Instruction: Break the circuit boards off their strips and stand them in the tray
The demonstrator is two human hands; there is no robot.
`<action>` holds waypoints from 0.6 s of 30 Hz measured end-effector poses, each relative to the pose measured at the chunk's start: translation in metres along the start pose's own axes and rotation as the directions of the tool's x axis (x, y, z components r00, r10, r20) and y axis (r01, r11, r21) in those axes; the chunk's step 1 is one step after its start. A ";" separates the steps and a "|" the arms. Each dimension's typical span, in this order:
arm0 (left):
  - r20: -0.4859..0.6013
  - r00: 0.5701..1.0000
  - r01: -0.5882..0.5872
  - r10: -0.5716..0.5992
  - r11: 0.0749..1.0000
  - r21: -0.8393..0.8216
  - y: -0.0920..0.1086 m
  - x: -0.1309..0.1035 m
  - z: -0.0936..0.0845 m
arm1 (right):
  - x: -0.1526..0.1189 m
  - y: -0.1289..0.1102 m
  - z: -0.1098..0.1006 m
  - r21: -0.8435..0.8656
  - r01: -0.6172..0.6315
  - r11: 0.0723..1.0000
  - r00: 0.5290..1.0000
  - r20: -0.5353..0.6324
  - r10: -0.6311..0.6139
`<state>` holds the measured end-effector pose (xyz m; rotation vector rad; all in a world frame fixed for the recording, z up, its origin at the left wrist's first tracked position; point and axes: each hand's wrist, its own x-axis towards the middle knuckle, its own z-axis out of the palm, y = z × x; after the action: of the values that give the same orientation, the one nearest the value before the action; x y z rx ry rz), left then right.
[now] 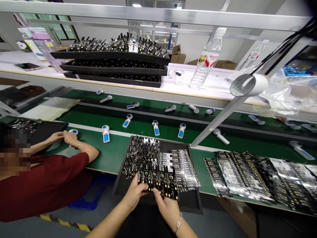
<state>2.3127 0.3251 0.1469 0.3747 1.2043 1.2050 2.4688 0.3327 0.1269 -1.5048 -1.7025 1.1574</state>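
Note:
A black circuit board panel point(158, 180) with yellow dots is held low over a black tray point(195, 198). My left hand point(135, 193) grips its lower left edge, thumb on top. Along the lower edge farther right, my right hand point(167, 206) also has its thumb on the panel; the fingers beneath are hidden. Behind the panel, a heap of small black boards point(142, 150) fills the tray's left part. Flat board panels point(185, 168) lie in the tray's right part.
More panels point(242, 175) cover the bench at right. White-and-blue devices point(106, 134) lie on the green surface beyond. A person in a red sleeve point(71, 165) works at left. A slanted metal post point(215, 124) rises behind the tray. Stacked trays point(114, 69) and a bottle point(205, 62) stand on the shelf.

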 end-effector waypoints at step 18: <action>0.115 0.993 -0.023 0.025 0.999 -0.025 -0.001 -0.003 -0.020 | 0.012 -0.012 0.000 0.199 0.043 0.979 0.974 0.211 -0.086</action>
<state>2.2962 0.3154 0.1394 0.4364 1.0879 1.2010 2.4613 0.3449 0.1361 -1.2321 -1.7095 1.4532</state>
